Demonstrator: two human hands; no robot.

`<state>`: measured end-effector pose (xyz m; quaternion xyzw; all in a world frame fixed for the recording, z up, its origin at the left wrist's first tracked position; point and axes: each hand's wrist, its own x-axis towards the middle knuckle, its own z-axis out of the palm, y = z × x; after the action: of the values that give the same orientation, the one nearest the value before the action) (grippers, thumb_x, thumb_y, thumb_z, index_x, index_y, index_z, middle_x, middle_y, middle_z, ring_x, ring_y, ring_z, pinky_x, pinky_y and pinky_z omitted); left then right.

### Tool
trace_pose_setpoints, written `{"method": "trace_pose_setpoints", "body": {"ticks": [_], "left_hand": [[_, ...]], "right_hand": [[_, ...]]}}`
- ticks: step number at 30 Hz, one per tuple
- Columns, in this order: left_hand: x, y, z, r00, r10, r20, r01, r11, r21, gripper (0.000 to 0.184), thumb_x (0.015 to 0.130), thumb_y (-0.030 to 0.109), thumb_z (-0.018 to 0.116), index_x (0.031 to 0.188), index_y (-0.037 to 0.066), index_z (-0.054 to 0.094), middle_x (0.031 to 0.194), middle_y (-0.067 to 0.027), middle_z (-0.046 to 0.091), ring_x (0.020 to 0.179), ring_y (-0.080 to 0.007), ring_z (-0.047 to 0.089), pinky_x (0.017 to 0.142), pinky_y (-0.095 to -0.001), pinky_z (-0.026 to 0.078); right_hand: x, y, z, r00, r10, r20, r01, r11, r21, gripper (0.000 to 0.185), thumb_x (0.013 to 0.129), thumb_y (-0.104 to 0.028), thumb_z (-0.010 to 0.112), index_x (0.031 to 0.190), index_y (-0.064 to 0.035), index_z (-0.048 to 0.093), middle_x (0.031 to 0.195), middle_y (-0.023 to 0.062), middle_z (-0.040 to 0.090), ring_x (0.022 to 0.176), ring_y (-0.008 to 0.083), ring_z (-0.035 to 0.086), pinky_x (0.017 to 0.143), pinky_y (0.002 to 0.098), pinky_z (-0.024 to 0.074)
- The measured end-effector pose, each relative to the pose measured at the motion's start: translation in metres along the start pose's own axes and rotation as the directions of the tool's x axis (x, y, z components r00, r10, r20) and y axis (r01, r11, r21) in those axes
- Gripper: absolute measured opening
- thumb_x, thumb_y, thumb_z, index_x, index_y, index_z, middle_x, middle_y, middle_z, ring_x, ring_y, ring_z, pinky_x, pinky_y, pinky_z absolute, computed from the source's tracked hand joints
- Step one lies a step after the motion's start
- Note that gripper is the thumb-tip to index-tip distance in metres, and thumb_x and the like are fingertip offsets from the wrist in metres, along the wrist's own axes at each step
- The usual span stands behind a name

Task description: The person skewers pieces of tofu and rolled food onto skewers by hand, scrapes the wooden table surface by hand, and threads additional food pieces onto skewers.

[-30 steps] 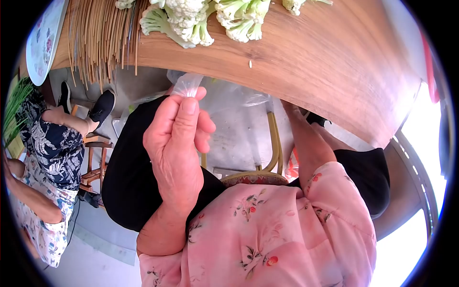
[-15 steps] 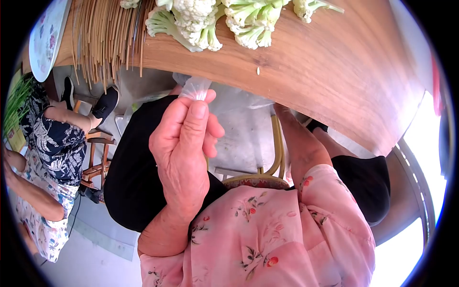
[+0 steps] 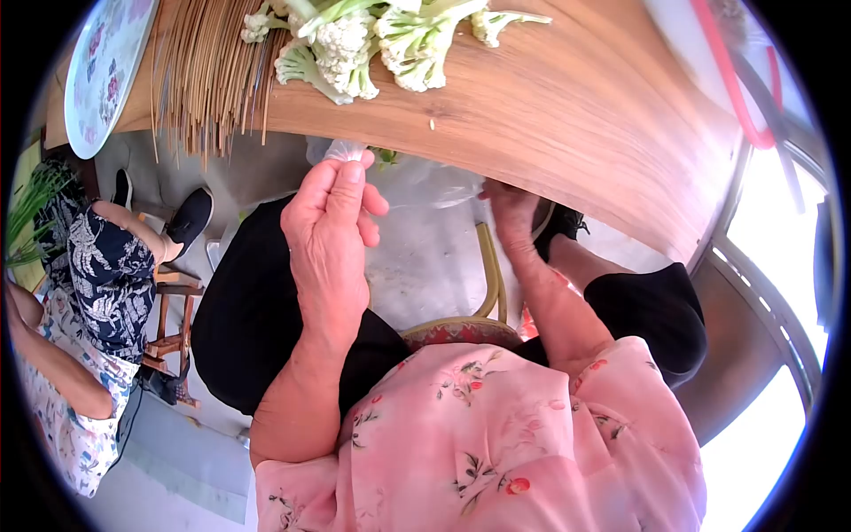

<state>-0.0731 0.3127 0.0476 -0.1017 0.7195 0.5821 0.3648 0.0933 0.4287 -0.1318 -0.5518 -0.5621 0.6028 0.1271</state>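
Note:
My left hand [image 3: 332, 213] is closed in a pinch, thumb on top, round the bunched edge of a clear plastic bag [image 3: 425, 183]. The bag hangs just under the table's near edge and stretches toward my right hand [image 3: 511, 213]. Bits of green show through the bag beside my left fingertips. Curled at the bag's other side, my right hand has its fingers partly hidden by the table edge. Above, several cauliflower florets [image 3: 417, 53] lie on the wooden table [image 3: 576, 115], beside a row of thin wooden skewers [image 3: 208, 80] that overhang the edge.
A floral-patterned plate [image 3: 111, 75] sits at the table's left end. On the left, another person [image 3: 111, 257] sits near a wooden stool [image 3: 173, 328], with green stalks [image 3: 40, 208] close by. A chair with a gold frame [image 3: 489, 275] stands below the table.
The view has shifted, so the table appears further left. My right hand has come out more from under the table edge. My left hand keeps its pinch on the bag.

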Motion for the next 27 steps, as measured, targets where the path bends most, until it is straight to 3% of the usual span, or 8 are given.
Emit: {"method": "trace_pose_setpoints", "body": {"ticks": [5, 7, 9, 10, 12, 13, 20, 27], "left_hand": [[-0.002, -0.002, 0.002, 1.000, -0.003, 0.019, 0.003, 1.000, 0.002, 0.028, 0.090, 0.025, 0.052, 0.099, 0.000, 0.061, 0.063, 0.0007, 0.050, 0.051, -0.0044, 0.036, 0.049, -0.0177, 0.029], [-0.001, -0.001, 0.000, 1.000, -0.006, 0.018, 0.006, 1.000, 0.006, 0.027, 0.090, 0.024, 0.052, 0.100, 0.000, 0.061, 0.063, 0.0010, 0.050, 0.051, -0.0043, 0.036, 0.049, -0.0177, 0.030], [-0.001, 0.002, 0.001, 1.000, -0.016, -0.004, 0.016, 1.000, 0.006, 0.027, 0.091, 0.023, 0.052, 0.100, 0.000, 0.061, 0.063, 0.0010, 0.050, 0.051, -0.0043, 0.036, 0.050, -0.0178, 0.030], [-0.001, 0.003, 0.000, 0.999, -0.025, -0.023, 0.025, 1.000, 0.005, 0.027, 0.091, 0.023, 0.052, 0.100, 0.000, 0.061, 0.063, 0.0010, 0.050, 0.050, -0.0043, 0.036, 0.050, -0.0180, 0.030], [-0.001, 0.004, 0.001, 0.999, -0.035, -0.029, 0.035, 0.999, 0.007, 0.027, 0.091, 0.023, 0.052, 0.100, 0.000, 0.061, 0.063, 0.0009, 0.050, 0.050, -0.0042, 0.036, 0.050, -0.0180, 0.030], [-0.001, 0.005, 0.001, 0.999, -0.032, -0.030, 0.032, 0.999, 0.006, 0.027, 0.091, 0.023, 0.052, 0.100, -0.001, 0.061, 0.063, 0.0009, 0.050, 0.050, -0.0042, 0.035, 0.049, -0.0181, 0.030], [0.001, 0.007, 0.006, 0.997, -0.056, -0.043, 0.059, 0.996, 0.062, 0.028, 0.091, 0.024, 0.052, 0.100, -0.001, 0.061, 0.063, 0.0007, 0.051, 0.050, -0.0040, 0.036, 0.048, -0.0176, 0.029], [0.003, 0.005, 0.009, 0.999, -0.023, -0.036, 0.024, 0.999, 0.023, 0.025, 0.092, 0.021, 0.051, 0.099, -0.002, 0.060, 0.063, -0.0001, 0.051, 0.049, -0.0033, 0.036, 0.044, -0.0178, 0.029]], "right_hand": [[-0.047, -0.032, 0.048, 0.903, -0.210, 0.374, 0.196, 0.978, 0.075, 0.015, 0.085, 0.000, 0.053, 0.098, 0.0005, 0.061, 0.084, 0.0099, 0.064, 0.068, 0.0150, 0.061, 0.065, 0.0258, 0.0529], [-0.046, -0.038, 0.047, 0.906, -0.272, 0.326, 0.271, 0.961, 0.048, 0.015, 0.084, 0.003, 0.051, 0.095, 0.0003, 0.061, 0.093, 0.0102, 0.063, 0.071, 0.0133, 0.060, 0.058, 0.0259, 0.0504], [-0.024, -0.003, 0.030, 0.990, -0.075, 0.121, 0.064, 0.994, 0.090, 0.014, 0.086, -0.003, 0.053, 0.097, -0.0006, 0.061, 0.099, 0.0134, 0.062, 0.077, 0.0169, 0.062, 0.059, 0.0274, 0.0502], [-0.004, 0.027, 0.020, 0.976, -0.218, -0.014, 0.217, 0.976, -0.034, 0.013, 0.086, -0.005, 0.054, 0.096, -0.0001, 0.060, 0.097, 0.0136, 0.062, 0.076, 0.0177, 0.062, 0.058, 0.0276, 0.0494], [0.029, 0.070, -0.006, 0.771, -0.637, -0.002, 0.537, 0.653, -0.534, 0.013, 0.086, -0.008, 0.054, 0.095, 0.0005, 0.059, 0.087, 0.0132, 0.062, 0.067, 0.0189, 0.061, 0.057, 0.0281, 0.0482], [0.039, 0.082, -0.016, 0.575, -0.787, 0.223, 0.607, 0.227, -0.762, 0.013, 0.086, -0.010, 0.055, 0.093, 0.0007, 0.058, 0.078, 0.0126, 0.062, 0.060, 0.0193, 0.059, 0.055, 0.0285, 0.0478], [0.070, 0.173, -0.010, 0.930, -0.090, 0.357, 0.359, 0.439, -0.824, 0.013, 0.085, -0.010, 0.055, 0.093, 0.0005, 0.058, 0.078, 0.0124, 0.062, 0.060, 0.0189, 0.059, 0.056, 0.0287, 0.0477], [0.087, 0.162, 0.011, 0.942, 0.012, 0.335, 0.299, 0.419, -0.857, 0.013, 0.084, -0.010, 0.056, 0.092, 0.0003, 0.058, 0.077, 0.0121, 0.061, 0.060, 0.0184, 0.059, 0.056, 0.0289, 0.0475]]}}
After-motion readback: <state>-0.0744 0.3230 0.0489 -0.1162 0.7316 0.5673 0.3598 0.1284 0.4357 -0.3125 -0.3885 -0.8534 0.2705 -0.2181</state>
